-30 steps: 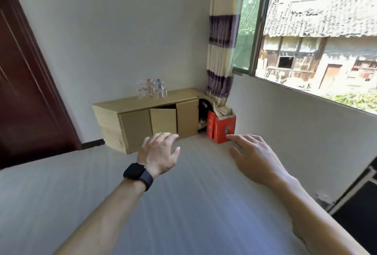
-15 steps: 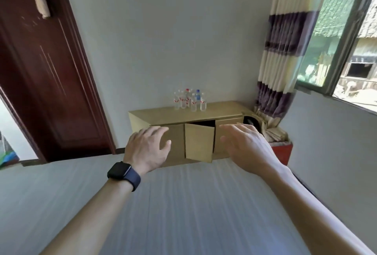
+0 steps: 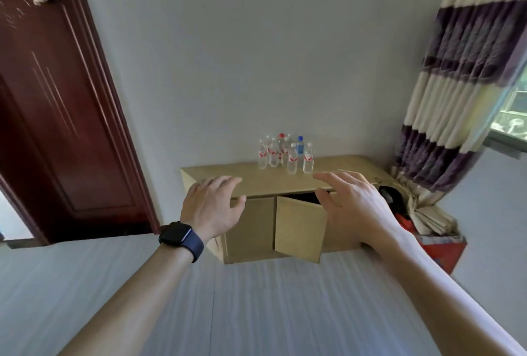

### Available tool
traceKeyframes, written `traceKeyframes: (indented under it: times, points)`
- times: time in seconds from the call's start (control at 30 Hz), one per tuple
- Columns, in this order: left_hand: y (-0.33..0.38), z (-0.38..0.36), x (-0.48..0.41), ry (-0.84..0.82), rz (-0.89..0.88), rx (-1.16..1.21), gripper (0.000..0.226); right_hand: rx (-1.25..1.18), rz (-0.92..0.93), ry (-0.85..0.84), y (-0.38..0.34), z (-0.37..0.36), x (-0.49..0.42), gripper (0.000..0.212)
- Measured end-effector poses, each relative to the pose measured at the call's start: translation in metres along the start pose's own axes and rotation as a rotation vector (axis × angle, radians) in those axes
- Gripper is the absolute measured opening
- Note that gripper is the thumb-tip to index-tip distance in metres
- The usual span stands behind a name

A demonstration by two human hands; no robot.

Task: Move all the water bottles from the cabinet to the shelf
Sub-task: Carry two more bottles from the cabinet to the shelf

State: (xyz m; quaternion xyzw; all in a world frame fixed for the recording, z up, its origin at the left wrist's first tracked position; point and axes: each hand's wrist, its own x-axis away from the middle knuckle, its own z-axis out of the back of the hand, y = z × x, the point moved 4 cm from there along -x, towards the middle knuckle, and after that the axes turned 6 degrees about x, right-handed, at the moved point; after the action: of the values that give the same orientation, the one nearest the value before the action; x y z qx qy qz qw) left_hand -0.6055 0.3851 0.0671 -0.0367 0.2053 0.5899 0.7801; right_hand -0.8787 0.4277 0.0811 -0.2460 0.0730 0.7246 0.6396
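Several small clear water bottles (image 3: pixel 285 153) with red and white labels stand in a cluster on top of a low tan cabinet (image 3: pixel 251 230) against the far wall; one has a blue cap. The cabinet's middle door (image 3: pixel 299 230) hangs ajar, its inside dark. My left hand (image 3: pixel 212 207), with a dark watch on the wrist, is stretched forward with fingers spread, holding nothing. My right hand (image 3: pixel 353 204) is also out in front, fingers apart and empty. Both hands overlap the cabinet in the picture but are well short of it.
A dark red wooden door (image 3: pixel 57 116) stands at the left. A purple and cream striped curtain (image 3: pixel 462 84) hangs at the right by a window. A red box (image 3: pixel 445 253) with folded papers sits beside the cabinet. Grey floor (image 3: pixel 242 304) stretches between me and the cabinet.
The view has swung left and closer: the cabinet now sits centred and larger, the window has slid out to the right, the door has come in. Both hands stay raised and empty.
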Motion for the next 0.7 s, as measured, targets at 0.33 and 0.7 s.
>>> traceKeyframes:
  times: [0.33,0.7]
  points:
    - [-0.093,-0.085,-0.211,-0.080,-0.016,0.025,0.049,0.020,-0.007,-0.058,0.018,-0.117,-0.198,0.041]
    - [-0.165,-0.202,-0.450,-0.155,0.045,0.035,0.050,-0.009,0.013,-0.098,0.096,-0.263,-0.427,0.041]
